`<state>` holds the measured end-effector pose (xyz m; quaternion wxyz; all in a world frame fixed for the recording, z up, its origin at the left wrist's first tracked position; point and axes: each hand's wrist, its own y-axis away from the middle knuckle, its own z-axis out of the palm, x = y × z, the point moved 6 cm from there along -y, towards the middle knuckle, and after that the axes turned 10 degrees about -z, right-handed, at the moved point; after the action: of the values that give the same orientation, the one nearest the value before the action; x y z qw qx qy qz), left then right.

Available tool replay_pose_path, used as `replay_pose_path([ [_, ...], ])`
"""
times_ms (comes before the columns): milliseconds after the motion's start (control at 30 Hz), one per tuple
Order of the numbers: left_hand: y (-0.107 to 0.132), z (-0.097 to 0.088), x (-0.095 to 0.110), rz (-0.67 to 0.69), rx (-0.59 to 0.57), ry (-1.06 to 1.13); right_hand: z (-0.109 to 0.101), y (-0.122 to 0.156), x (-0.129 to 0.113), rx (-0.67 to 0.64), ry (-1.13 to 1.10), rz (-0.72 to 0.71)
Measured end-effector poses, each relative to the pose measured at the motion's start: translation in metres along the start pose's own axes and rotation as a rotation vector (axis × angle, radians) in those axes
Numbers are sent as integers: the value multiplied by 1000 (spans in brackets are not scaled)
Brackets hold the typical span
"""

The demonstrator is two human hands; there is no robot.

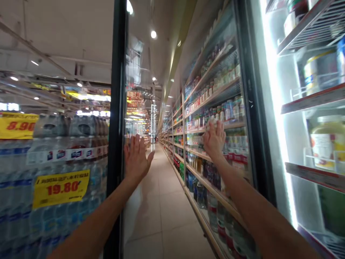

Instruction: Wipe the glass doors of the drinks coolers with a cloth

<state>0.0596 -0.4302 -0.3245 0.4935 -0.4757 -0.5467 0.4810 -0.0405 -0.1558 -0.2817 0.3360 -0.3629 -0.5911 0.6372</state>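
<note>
A tall glass cooler door (167, 201) with a black frame stands open before me. My left hand (138, 157) is flat against the left side of the pane, fingers stretched and thumb apart, holding nothing. Toward the right side of the glass, my right hand (215, 141) presses a crumpled white cloth (212, 121) on the pane. Only a little of the cloth shows past the fingers, so its exact kind is hard to make out. Rows of bottles and a tiled aisle appear in the glass.
To the right is the lit cooler interior, with wire shelves (318, 27) and a bottle with a pale cap (325, 142). Shrink-wrapped bottle packs (68, 151) are stacked at left, with a yellow price sign (61, 189) on them. The door's black edge (116, 108) stands beside the stack.
</note>
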Motion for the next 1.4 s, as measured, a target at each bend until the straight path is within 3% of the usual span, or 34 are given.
replay_pose_path([
  [67, 0, 1, 1, -10, -21, 30, -1, 3, -5, -30, 17, -26],
  [167, -1, 2, 0, -31, -54, 78, 10, 20, -53, -212, -41, -460],
  [233, -2, 2, 0, -44, -74, 107, 13, 32, -66, -295, -74, -677],
  [300, -2, 2, 0, -54, -89, 130, 9, 29, -42, -263, -49, -604],
  [400, -2, 2, 1, -62, -111, 140, -5, 14, 26, -68, 46, -185],
  [433, -2, 2, 2, -66, -120, 142, -9, 13, 40, -26, 65, -116],
  [500, -2, 1, 3, -81, -144, 154, -11, 15, 46, -54, 77, -165],
  [600, -3, 1, 2, -121, -174, 196, -1, 30, 32, -321, 48, -534],
  [633, -3, 2, 2, -130, -178, 209, 0, 34, 35, -369, 48, -591],
  [700, -4, 3, 1, -130, -183, 226, -4, 30, 59, -310, 91, -482],
  [800, -5, 4, 1, -110, -192, 204, -18, 24, 103, -75, 162, -90],
  [867, -4, 3, 2, -119, -206, 180, -20, 31, 102, -48, 143, -70],
  [967, -3, 1, 4, -139, -221, 160, -9, 53, 68, -260, 42, -419],
  [1033, -2, 1, 5, -148, -231, 149, -5, 63, 63, -346, 5, -538],
  [1067, -2, 2, 4, -151, -238, 151, -7, 62, 72, -306, 10, -484],
  [1167, -1, 4, 3, -137, -236, 189, -21, 52, 114, -36, 66, -118],
  [1233, 2, 3, 3, -115, -214, 208, -23, 53, 118, 5, 77, -80],
  [1333, 11, 1, 5, -107, -198, 204, -14, 62, 83, -195, 42, -449],
  [1400, 19, 0, 8, -106, -209, 185, -12, 62, 71, -233, 38, -552],
])
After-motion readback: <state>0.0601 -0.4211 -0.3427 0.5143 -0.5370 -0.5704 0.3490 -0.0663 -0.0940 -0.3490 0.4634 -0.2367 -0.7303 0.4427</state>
